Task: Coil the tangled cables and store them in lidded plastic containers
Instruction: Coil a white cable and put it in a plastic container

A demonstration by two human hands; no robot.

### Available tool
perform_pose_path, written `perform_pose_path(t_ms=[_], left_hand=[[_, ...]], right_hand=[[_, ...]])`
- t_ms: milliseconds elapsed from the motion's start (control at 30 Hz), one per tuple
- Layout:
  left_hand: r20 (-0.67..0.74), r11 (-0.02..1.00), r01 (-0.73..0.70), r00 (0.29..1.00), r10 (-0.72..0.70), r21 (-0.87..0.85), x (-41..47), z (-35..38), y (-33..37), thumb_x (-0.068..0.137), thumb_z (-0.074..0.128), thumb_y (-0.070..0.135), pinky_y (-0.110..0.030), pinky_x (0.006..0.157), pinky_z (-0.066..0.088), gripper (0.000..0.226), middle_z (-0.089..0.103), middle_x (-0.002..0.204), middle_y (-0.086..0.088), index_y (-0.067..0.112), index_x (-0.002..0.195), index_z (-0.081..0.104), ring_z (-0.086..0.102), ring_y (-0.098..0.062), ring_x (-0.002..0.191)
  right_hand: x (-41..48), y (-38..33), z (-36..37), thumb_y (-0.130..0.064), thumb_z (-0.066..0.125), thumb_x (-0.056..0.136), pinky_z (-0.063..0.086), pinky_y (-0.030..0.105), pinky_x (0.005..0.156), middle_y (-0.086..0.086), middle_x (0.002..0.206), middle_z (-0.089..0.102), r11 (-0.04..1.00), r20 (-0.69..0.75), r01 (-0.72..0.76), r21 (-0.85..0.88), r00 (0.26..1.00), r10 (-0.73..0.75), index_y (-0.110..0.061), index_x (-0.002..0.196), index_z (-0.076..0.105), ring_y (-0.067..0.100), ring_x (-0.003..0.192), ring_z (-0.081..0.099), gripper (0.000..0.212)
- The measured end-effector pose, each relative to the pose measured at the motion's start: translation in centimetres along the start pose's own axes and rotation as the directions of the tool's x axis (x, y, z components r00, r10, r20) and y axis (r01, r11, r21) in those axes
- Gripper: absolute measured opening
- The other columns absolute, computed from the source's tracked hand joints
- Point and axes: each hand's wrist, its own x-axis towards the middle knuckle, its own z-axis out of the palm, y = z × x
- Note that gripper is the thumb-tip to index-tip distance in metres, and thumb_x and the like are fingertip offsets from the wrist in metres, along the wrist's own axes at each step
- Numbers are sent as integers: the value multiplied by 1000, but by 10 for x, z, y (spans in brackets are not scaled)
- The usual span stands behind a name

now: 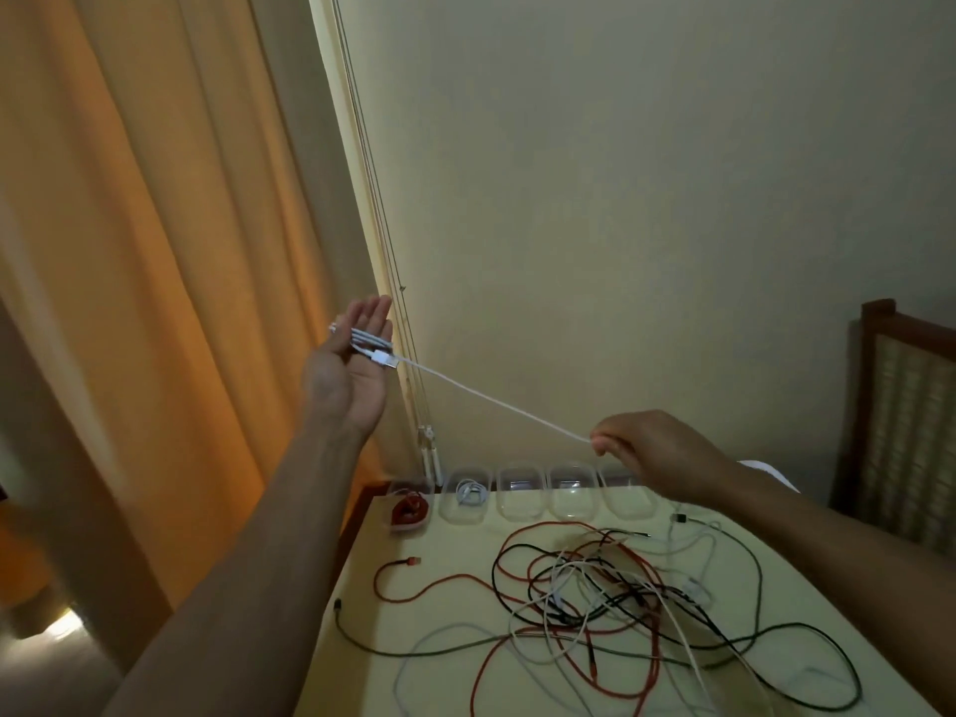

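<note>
White cable (496, 401) wound round flat-fingered left hand (352, 375), pinched by right hand (657, 447), rightmost container (621, 501) partly hidden behind it

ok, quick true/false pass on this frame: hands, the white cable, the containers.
1. The white cable runs taut between the two hands. True.
2. The right hand hangs idle and open. False: it pinches the cable in the air.
3. The left hand has cable loops wound across it, fingers straight. True.
4. Every container is empty. False: the leftmost container holds a red coil, the second container a white coil.
</note>
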Motion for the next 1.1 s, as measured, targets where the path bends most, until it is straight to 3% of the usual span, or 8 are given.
perform_pose_path(t_ms=[67,133,233,300,467,767,900,1100], left_hand=[[57,918,-126,992,113,377,-2,-2,-1,111,37,13,-36,115,44,26,68,124,-12,5,115,62,68,-21,116],[220,579,-296,955,199,760,-16,-6,0,109,47,19,-35,104,49,22,73,120,-5,15,108,68,68,-18,117],[443,70,-437,890,-110,897,-49,-15,4,108,48,24,-33,96,51,21,72,113,4,22,111,69,66,-7,110],[354,-9,-383,862,-363,924,-77,-22,0,108,45,26,-35,93,53,23,69,108,2,22,113,66,65,-4,101],[307,48,-348,746,-591,936,-160,-21,-27,99,38,36,-31,82,54,40,70,93,-5,12,101,70,66,-15,86],[509,289,-433,577,-639,854,-276,25,-50,95,36,17,-48,75,48,34,58,80,-17,8,80,64,55,-32,76],[605,474,-377,480,-635,796,-307,49,-38,84,43,18,-38,69,45,21,57,79,-1,14,79,62,54,-20,75],[753,727,-264,427,-501,634,-331,81,-20,70,41,2,-49,70,44,23,54,69,-15,10,75,62,49,-30,66]], right_hand=[[-15,-18,-6,-46,42,103,48,31,61,-19,74,59,998,-38,56,29,998,-55,-34,90,64,-1,66,53,29],[-32,-35,-16,-55,39,100,46,30,60,-21,73,58,994,-73,92,61,994,-87,-35,92,65,-1,66,54,33],[-61,-51,-40,-59,52,95,42,24,56,-12,69,61,977,-185,133,166,977,-101,-31,89,69,10,63,56,33],[-83,-61,-64,-47,62,95,44,18,57,-12,72,64,951,-290,165,262,953,-85,-26,91,73,12,65,60,24],[-122,-95,-117,-33,69,93,47,22,58,-9,76,66,944,-543,298,139,821,-179,-15,96,78,10,64,59,20],[-142,-126,-153,-23,78,89,52,30,68,5,81,73,947,-782,283,155,621,-57,-7,93,79,21,70,65,17],[-142,-120,-160,-23,79,87,56,24,81,-2,90,75,918,-769,211,337,625,138,-10,96,80,10,84,71,15],[-150,-118,-139,-20,78,88,54,17,86,-16,90,76,840,-618,104,533,725,303,-29,93,78,-3,85,70,10]])
